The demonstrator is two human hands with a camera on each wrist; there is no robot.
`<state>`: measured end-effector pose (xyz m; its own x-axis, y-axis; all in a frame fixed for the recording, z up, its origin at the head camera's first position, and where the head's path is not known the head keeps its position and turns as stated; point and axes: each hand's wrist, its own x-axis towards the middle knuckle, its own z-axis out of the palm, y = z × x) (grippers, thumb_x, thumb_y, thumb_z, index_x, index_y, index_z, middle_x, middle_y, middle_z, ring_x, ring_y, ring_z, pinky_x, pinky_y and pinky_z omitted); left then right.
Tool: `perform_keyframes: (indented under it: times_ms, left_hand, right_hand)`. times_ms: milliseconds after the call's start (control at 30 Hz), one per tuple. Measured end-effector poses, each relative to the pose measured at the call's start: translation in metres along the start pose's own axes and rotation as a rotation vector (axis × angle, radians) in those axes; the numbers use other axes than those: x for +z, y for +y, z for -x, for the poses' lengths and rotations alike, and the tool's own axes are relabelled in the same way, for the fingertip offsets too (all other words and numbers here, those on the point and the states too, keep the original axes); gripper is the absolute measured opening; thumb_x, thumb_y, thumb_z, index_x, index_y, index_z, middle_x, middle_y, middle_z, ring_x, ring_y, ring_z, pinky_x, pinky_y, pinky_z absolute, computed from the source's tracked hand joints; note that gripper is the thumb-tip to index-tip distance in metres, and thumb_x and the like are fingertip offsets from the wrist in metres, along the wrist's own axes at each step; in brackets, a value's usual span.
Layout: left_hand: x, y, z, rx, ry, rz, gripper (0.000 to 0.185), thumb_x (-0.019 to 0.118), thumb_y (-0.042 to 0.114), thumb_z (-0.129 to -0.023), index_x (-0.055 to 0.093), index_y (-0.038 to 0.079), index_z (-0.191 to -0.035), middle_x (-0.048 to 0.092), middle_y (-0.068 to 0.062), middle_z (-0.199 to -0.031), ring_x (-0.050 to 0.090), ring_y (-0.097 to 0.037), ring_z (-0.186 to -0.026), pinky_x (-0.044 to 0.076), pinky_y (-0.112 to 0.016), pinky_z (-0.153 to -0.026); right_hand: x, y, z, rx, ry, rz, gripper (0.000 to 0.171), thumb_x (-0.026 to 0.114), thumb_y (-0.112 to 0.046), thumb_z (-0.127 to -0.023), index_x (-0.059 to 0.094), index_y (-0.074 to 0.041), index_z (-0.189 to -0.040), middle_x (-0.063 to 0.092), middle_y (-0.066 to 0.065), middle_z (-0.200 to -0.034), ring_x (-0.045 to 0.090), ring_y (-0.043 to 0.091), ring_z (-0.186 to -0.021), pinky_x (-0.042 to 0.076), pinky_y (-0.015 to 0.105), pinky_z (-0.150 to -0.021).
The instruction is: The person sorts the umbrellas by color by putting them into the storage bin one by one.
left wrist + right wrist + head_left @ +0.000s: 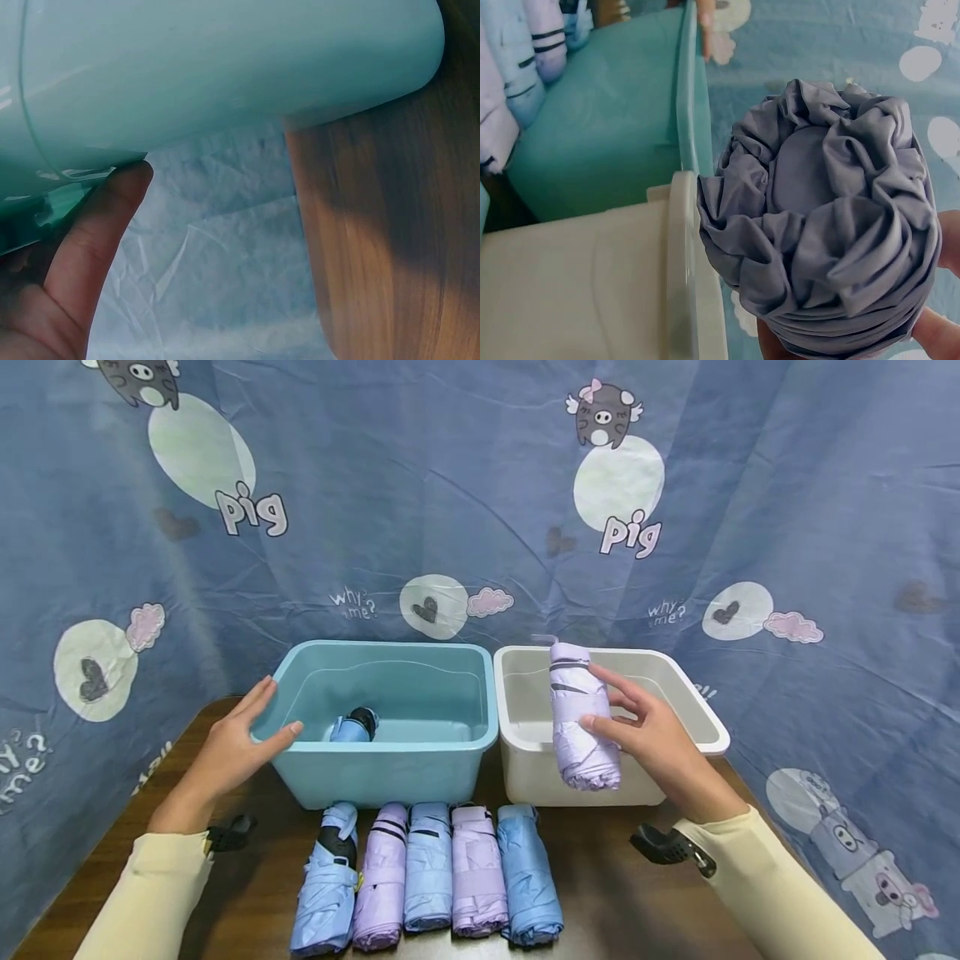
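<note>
Gripping a folded lilac umbrella [581, 718] upright, the right hand [651, 735] curls its fingers around it above the front wall of the white tub [705, 727]. The left hand [236, 739] rests relaxed fingers on the teal tub's [390, 768] corner.

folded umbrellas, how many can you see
7. Five lie in a row on the table before the bins: blue, purple, blue, purple, blue. One blue in the teal bin; one purple in the right hand.
</note>
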<state>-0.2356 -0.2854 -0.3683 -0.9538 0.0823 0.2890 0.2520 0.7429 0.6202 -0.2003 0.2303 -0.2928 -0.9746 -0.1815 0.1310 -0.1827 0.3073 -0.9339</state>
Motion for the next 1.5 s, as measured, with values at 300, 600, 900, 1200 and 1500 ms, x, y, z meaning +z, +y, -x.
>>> perform_keyframes:
  times_ms: [300,600,900,1200,1500]
  left_hand:
    - [0.000,-0.003,-0.001,0.003,-0.006,0.008,0.087,0.062,0.044,-0.092,0.012,0.011,-0.155,0.005,-0.004,-0.162,0.011,-0.047,-0.142,0.020,-0.074,-0.099]
    - [0.000,-0.001,0.000,-0.006,-0.004,0.025,0.087,0.061,0.044,-0.092,0.011,0.011,-0.155,0.003,-0.004,-0.162,0.008,-0.047,-0.143,0.019,-0.075,-0.098]
    - [0.001,-0.001,0.002,-0.006,-0.020,0.027,0.087,0.061,0.043,-0.093,0.009,0.015,-0.156,0.002,-0.004,-0.162,0.009,-0.049,-0.142,0.020,-0.076,-0.097]
    - [0.001,-0.001,0.001,-0.007,-0.017,0.014,0.087,0.060,0.044,-0.093,0.009,0.013,-0.156,0.002,-0.006,-0.162,0.009,-0.049,-0.142,0.021,-0.076,-0.096]
    - [0.001,0.000,0.002,0.006,-0.008,0.016,0.087,0.060,0.043,-0.093,0.010,0.011,-0.155,0.003,-0.007,-0.162,0.010,-0.048,-0.142,0.021,-0.075,-0.097]
  right_hand:
    - [0.003,0.001,-0.024,0.000,0.027,-0.037,0.067,0.075,-0.029,-0.086,0.044,-0.037,-0.145,0.055,0.013,-0.130,0.058,0.024,-0.110,0.053,0.036,-0.085]
    - [0.010,0.001,-0.054,0.032,0.062,-0.064,0.066,0.075,-0.028,-0.085,0.046,-0.036,-0.144,0.051,0.014,-0.131,0.051,0.026,-0.117,0.046,0.048,-0.095]
    - [0.024,0.014,-0.080,0.066,0.076,-0.132,0.069,0.073,-0.017,-0.086,0.043,-0.028,-0.147,0.050,0.018,-0.132,0.053,0.031,-0.115,0.046,0.049,-0.097]
    - [0.036,0.024,-0.096,0.086,0.055,-0.083,0.069,0.069,-0.010,-0.088,0.039,-0.024,-0.149,0.047,0.022,-0.135,0.055,0.034,-0.113,0.050,0.046,-0.092]
    - [0.045,0.035,-0.103,0.137,0.024,-0.070,0.071,0.068,-0.006,-0.088,0.038,-0.024,-0.150,0.047,0.023,-0.135,0.059,0.033,-0.107,0.053,0.041,-0.087]
